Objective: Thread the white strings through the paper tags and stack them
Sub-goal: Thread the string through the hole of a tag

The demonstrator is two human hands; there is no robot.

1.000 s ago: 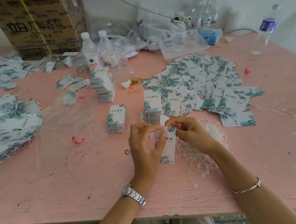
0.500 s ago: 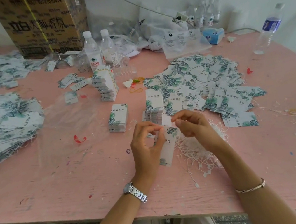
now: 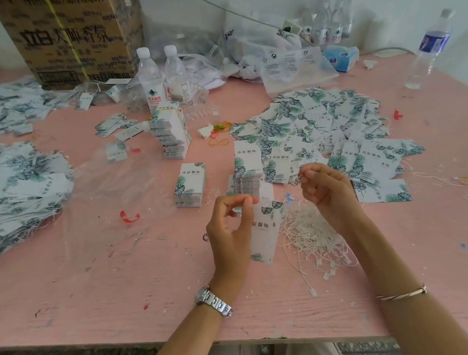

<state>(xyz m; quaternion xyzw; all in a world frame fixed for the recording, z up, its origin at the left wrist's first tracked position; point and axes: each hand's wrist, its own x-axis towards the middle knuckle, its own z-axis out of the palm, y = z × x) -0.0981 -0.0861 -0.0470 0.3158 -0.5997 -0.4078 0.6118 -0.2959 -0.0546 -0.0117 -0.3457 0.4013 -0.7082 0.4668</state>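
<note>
A tag is pinched at its top in the left grip, just left of the string pile on the bench, presumably to present its hole, while a string is pinched in the right grip above that pile.

Loose strings lie right of the held tag, stacks behind.
</note>
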